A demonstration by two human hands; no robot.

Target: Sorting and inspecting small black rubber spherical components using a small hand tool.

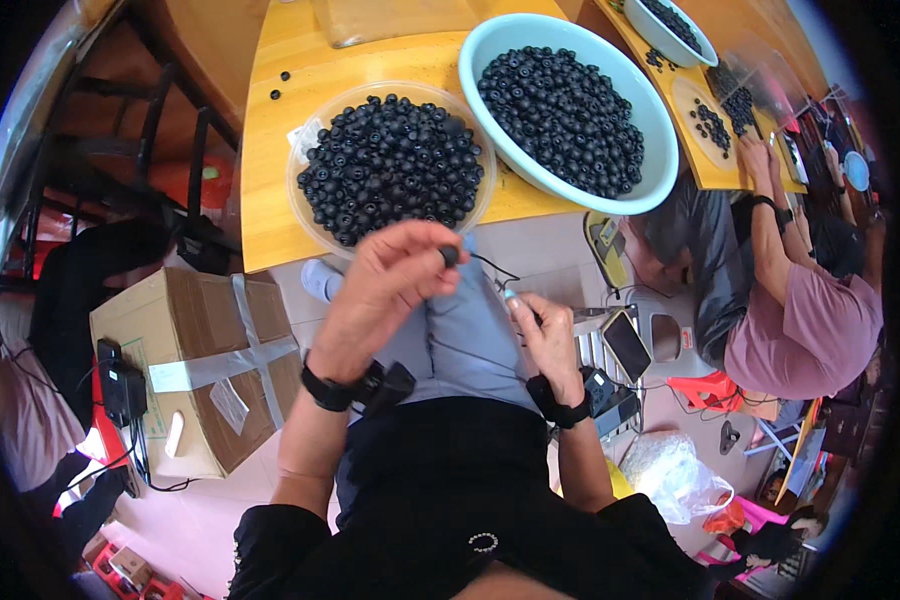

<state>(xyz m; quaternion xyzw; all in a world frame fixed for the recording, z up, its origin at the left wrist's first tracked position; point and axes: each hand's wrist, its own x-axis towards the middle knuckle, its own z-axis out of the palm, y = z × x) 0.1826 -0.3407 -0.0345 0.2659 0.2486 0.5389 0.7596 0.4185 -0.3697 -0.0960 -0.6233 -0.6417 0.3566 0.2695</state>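
My left hand (395, 270) is closed, pinching a round black bead-like piece (449, 256) between thumb and fingertips. It is just off the near rim of a clear shallow tray (308, 215) heaped with the same black pieces (390, 165), several showing a hole. Lower and to the right, my right hand (550, 340) is closed around a small thing with a light blue tip (510, 295); most of it is hidden in the fingers. A thin black strand (500, 268) curves between the two hands. Both hands are over my lap, in front of the table.
A light blue basin (660, 180) full of black pieces stands on the yellow table (270, 180). A taped cardboard box (220, 360) is at my left. A phone (626, 346) lies by a rack at my right. Another person (810, 320) works at a table farther right.
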